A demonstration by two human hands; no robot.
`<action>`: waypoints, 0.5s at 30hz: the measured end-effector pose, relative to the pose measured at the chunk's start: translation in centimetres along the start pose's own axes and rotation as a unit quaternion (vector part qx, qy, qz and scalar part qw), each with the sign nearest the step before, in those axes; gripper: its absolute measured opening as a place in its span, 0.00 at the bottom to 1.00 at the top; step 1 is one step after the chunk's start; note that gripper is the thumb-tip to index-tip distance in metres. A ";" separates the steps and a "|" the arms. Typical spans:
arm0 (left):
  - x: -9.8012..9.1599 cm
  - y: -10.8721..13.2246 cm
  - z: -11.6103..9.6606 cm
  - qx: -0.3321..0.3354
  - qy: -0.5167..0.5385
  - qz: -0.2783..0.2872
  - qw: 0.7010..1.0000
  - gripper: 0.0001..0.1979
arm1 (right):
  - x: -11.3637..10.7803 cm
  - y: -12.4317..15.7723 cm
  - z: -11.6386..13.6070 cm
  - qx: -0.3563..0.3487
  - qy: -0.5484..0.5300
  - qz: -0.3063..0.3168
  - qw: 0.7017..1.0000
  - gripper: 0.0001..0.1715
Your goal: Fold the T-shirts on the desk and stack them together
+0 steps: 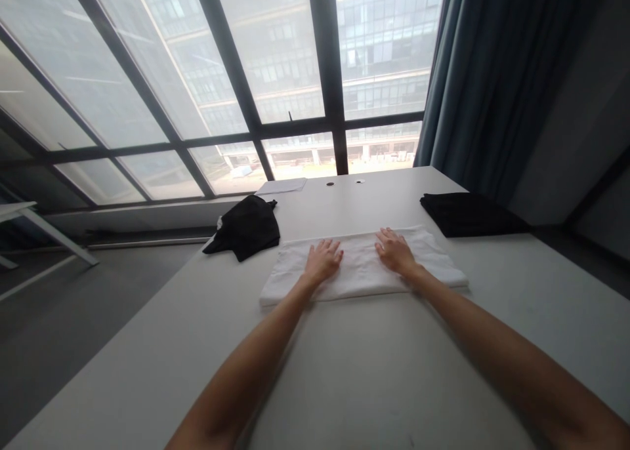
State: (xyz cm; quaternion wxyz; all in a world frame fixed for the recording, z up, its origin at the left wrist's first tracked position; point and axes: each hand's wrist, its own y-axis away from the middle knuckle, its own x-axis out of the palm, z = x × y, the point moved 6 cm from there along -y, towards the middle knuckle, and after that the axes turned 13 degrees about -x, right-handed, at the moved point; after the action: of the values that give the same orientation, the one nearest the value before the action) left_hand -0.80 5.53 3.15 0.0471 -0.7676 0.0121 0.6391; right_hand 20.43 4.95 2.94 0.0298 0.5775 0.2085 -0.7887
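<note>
1. In the head view, laid across the middle of a white table [374, 358]: a folded white cloth [359, 260], flat, wider than deep, set lengthwise before the wearer.
2. Plain white all over, matte and softly rumpled, with shallow creases across the top and faint shading around the fingers.
3. Nearly straight along the near edge, with stacked layers showing at the right corner; looser and slightly uneven along the far side.
4. Placed palm down left of the cloth's centre: the left hand [323, 262], flat, fingers slightly spread, pinching nothing.
5. Placed palm down right of centre: the right hand [395, 251], likewise flat, fingers slightly parted, well apart from the left, with bare cloth between.
6. Just beside the cloth's far left corner, crumpled and irregular: a black garment [250, 227].
7. Beyond the far right corner, neatly flattened: a folded black cloth [470, 214].
8. Behind, past the table's far end: dark-framed windows [288, 50] and a blue curtain [455, 76].
</note>
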 end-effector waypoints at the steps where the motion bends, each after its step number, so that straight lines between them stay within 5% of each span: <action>1: -0.5 0.3 0.4 -0.014 -0.003 -0.006 1.000 0.25 | -0.4 0.4 -0.1 0.013 0.004 -0.009 1.000 0.29; 4: -0.6 2.2 -1.3 0.003 0.017 -0.025 1.000 0.26 | -0.4 1.3 1.7 0.018 0.007 -0.021 1.000 0.30; 9: 2.7 5.7 -5.9 0.066 0.006 -0.029 0.997 0.29 | 2.4 2.8 6.4 -0.026 0.013 0.025 0.999 0.32; 15: 2.8 5.6 -5.6 0.045 0.024 -0.014 0.999 0.28 | 2.6 2.9 6.0 0.000 0.007 0.041 0.999 0.31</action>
State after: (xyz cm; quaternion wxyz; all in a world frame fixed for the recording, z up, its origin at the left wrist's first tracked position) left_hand 4.79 -0.41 1.12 0.0901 -0.7797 0.0309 0.6188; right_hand 15.01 0.63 1.13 0.0611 0.5908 0.1846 -0.7831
